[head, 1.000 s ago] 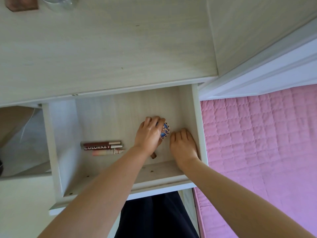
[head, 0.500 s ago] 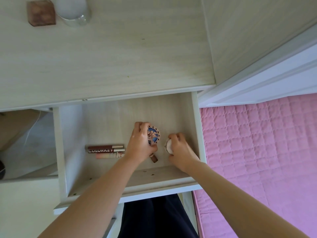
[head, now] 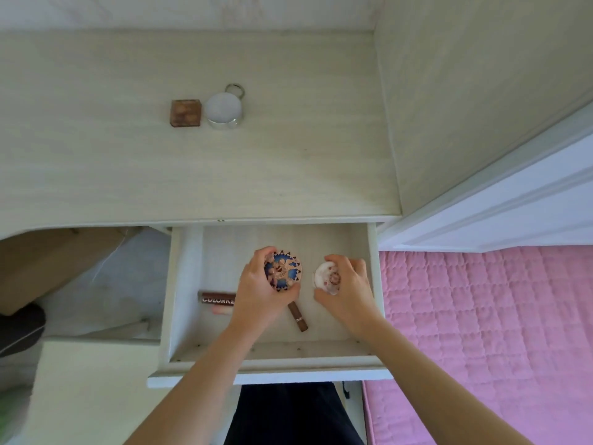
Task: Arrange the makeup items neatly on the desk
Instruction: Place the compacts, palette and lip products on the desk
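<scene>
Two round makeup compacts are being lifted out of an open drawer [head: 186, 284], one in each of my hands, so I judge I am in the fetching step, with the arranging itself not yet started. I am curling my left hand [head: 260, 293] around the patterned compact [head: 284, 273], a flat disc with a busy blue, gold and pink mandala lid, gripping it by the rim with the lid tilted toward me. I am wrapping my right hand [head: 348, 290] around the white compact [head: 325, 279], a smooth pale disc with a small reddish motif, fingers over its far edge and thumb below.

Under my left hand a slim brown lipstick tube [head: 298, 317] is lying diagonally on the drawer floor. Further left, a dark tube printed with white letters [head: 216, 298] is lying level, with a pinkish tube [head: 219, 311] just beside it; both are partly hidden by my wrist.

Next, I judge, both compacts need carrying up onto the desk [head: 288, 171], a pale wood-grain laminate top. A small brown square case [head: 185, 113] and a round white glass-based jar [head: 223, 110] are already sitting there side by side, almost touching. A metal ring [head: 234, 90] is showing behind the jar.
</scene>
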A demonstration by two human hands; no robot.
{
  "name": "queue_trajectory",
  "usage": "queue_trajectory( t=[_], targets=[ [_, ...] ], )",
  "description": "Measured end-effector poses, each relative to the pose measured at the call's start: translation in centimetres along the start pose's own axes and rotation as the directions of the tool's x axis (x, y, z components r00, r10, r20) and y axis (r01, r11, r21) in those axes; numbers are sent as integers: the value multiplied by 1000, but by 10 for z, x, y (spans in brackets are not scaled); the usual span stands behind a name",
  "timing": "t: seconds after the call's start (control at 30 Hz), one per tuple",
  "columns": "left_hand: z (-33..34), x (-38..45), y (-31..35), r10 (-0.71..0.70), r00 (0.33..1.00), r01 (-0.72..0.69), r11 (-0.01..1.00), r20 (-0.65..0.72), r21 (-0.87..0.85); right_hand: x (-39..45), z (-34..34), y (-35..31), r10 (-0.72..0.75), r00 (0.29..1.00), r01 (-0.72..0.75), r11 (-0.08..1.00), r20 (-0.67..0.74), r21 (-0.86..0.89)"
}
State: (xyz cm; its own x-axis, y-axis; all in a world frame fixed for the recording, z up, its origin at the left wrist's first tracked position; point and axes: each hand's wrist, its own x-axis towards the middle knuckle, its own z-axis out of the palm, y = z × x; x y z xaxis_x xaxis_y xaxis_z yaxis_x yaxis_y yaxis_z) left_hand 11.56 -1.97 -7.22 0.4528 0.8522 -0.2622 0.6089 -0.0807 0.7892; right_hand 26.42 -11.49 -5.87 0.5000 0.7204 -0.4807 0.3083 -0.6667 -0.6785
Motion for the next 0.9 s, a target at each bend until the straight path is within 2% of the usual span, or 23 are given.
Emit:
queue_trajectory(
  t=[0.1,0.3,0.53,0.73,0.9],
  targets=[
    [-23,2,17,76,997,-76,996,6,55,-2,-8,-19,-55,998,55,998,-5,14],
    [-71,21,41,147,986,-142,988,-79,64,16,-22,-65,-183,983,183,983,-12,-9],
    [-119,64,44,210,968,-194,974,-141,117,53,-26,-121,-260,966,259,964,-7,-55],
    [-154,102,36,228,967,-204,961,-116,185,85,-14,-163,-264,965,263,961,-3,-84],
    [-172,134,19,231,973,-215,937,-25,274,112,4,-188,-244,969,246,962,28,-123]
  ],
)
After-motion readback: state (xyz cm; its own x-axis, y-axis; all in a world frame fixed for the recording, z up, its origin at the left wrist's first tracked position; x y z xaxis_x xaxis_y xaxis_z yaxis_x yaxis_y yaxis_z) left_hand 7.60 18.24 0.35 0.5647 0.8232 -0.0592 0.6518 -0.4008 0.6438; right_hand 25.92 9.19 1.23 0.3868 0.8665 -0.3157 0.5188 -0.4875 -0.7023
